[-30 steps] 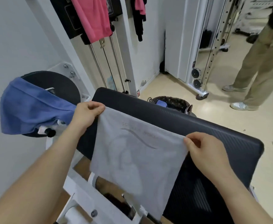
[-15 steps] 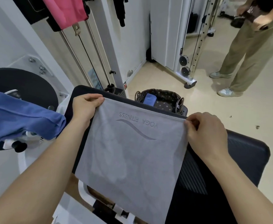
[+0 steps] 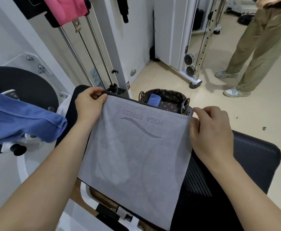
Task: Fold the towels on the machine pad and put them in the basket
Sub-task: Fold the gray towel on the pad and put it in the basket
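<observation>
Both the left hand [image 3: 89, 105] and right hand [image 3: 210, 133] pinch the flat grey "YOGA FITNESS" towel's [image 3: 133, 155] top corners, fingers clamped.

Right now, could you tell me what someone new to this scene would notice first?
The grey towel fills the centre, spread over the black machine pad, with the left hand and the right hand pinching its far corners. Just beyond its top edge stands the wicker basket with a folded blue towel inside. A loose blue towel hangs at the left.
</observation>
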Demonstrator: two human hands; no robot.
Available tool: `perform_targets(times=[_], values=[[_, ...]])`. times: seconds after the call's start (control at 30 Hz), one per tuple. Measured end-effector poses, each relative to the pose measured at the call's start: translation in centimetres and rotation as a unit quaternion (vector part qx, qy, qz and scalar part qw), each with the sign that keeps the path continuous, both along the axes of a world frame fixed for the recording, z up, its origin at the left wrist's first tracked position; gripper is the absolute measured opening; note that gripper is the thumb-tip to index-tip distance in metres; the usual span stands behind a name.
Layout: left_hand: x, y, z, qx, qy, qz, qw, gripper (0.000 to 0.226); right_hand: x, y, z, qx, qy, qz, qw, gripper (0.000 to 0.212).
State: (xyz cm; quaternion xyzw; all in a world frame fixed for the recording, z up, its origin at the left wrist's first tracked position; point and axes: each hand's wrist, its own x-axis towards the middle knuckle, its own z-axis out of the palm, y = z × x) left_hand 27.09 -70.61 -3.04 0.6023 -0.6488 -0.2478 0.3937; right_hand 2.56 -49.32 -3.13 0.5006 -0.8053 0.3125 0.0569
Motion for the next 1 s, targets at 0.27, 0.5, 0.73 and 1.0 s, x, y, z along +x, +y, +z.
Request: perform_targets(times=[0.27,0.5,0.73,1.0], values=[[2.4,16.4,-5.0,-0.029,-0.147,-0.17,0.974,0.024,8.3,5.4,-3.9,0.104,0.189,0.321,0.922,0.051],[7.0,22.3,-9.8,0.074,-0.148,-0.094,0.982,0.039,8.8,6.8,-7.2,0.225,0.193,0.349,0.889,0.083],[13.5,18.5,-11.0,0.144,-0.14,0.055,0.978,0.043,9.5,7.3,-7.0,0.219,0.205,0.328,0.896,0.085],[14.2,16.2,-9.9,0.184,-0.083,0.086,0.976,0.019,12.6,9.1,-8.4,0.117,0.234,0.397,0.88,0.027]])
